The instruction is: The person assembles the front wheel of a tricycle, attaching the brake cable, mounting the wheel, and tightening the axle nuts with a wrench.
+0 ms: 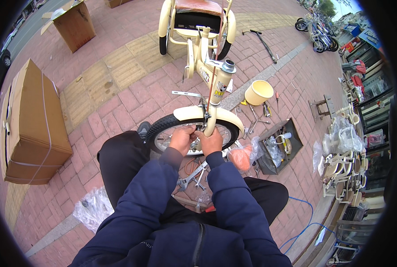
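Observation:
A cream tricycle stands in front of me, its front wheel point(156, 135) turned sideways between my knees. A cream mudguard point(187, 113) arches over the black tyre. My right hand point(211, 141) is closed around the lower part of the cream front fork point(211, 124). Close beside it, my left hand point(183, 139) has its fingers bent together near the brake arm and spokes. What the left fingertips pinch, if anything, is hidden. Above them a brake caliper point(207, 114) sits at the fork crown, under the head tube point(220, 86).
An adjustable wrench point(184, 182) and spanners lie below the wheel. To the right are a metal toolbox point(295, 147), an orange bag point(240, 158) and a cream bucket point(259, 92). A large carton point(40, 129) stands at left. A blue hose point(312, 213) curves at lower right.

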`<state>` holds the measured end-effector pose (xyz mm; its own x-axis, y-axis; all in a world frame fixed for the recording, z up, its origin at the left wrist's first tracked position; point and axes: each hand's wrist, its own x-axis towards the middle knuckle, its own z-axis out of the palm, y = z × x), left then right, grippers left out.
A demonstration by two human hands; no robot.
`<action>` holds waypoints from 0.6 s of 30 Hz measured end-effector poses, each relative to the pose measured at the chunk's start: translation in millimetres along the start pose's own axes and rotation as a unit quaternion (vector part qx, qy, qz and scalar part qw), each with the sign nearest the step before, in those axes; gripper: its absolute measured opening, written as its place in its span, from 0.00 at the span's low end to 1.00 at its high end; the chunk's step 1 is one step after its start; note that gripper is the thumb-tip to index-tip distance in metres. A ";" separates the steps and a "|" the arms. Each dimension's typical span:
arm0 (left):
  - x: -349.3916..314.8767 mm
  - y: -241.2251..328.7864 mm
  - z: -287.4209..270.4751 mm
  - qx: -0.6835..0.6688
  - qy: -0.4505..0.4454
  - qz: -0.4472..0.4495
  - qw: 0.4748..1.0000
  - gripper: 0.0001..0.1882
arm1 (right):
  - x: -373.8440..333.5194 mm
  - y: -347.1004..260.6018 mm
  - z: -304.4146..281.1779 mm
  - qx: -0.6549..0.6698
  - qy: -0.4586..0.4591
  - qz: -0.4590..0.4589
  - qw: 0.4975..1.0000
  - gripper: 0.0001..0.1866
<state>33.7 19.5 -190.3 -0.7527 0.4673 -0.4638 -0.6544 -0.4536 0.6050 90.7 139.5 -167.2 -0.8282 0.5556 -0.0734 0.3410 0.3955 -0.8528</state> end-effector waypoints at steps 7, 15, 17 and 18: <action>-3.6 -3.4 5.3 -0.043 0.007 -0.035 0.998 0.08 | 2.5 20.3 -7.4 0.106 -0.045 -0.037 0.993 0.25; -11.0 2.2 15.2 0.092 0.059 0.010 0.994 0.10 | -1.6 19.5 0.9 0.033 0.014 -0.053 0.998 0.23; -13.1 3.8 17.8 0.090 0.069 0.017 0.993 0.11 | -3.3 16.3 4.0 0.023 0.035 -0.059 0.997 0.23; -13.9 4.8 18.8 0.078 0.069 0.010 0.995 0.11 | -4.1 15.0 5.1 0.022 0.042 -0.057 0.997 0.24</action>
<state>42.5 25.1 -168.8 -0.7755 0.3455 -0.5284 -0.6279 -0.3340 0.7030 97.0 139.4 -182.3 -0.8201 0.5683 0.0667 0.2257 0.4284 -0.8749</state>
